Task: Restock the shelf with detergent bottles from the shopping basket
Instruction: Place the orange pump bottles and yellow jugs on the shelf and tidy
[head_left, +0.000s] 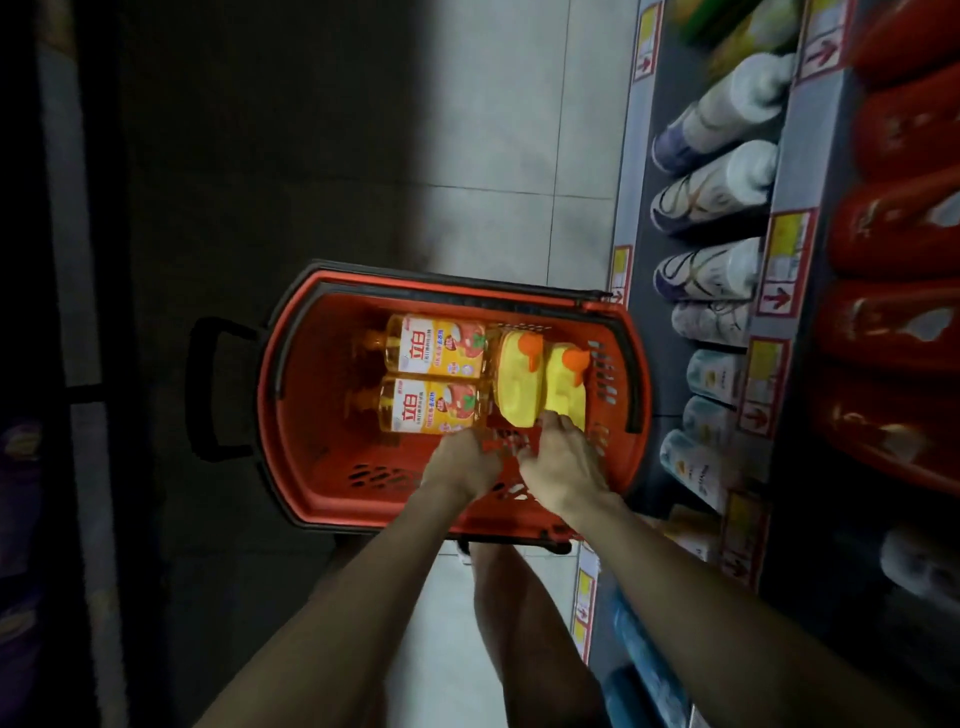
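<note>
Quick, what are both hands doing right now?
Left hand: cannot tell, fingers hidden.
Right hand: open, fingertips touching a yellow bottle.

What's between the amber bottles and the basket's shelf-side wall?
Head view: two yellow orange-capped bottles, side by side, fill the gap between the amber bottles and that basket wall.

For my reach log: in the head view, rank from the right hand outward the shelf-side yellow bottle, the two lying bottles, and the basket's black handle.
1. Shelf-side yellow bottle, by the right hand.
2. Near lying bottle, leftward.
3. Far lying bottle, beyond it.
4. Black handle, left end of basket.
</note>
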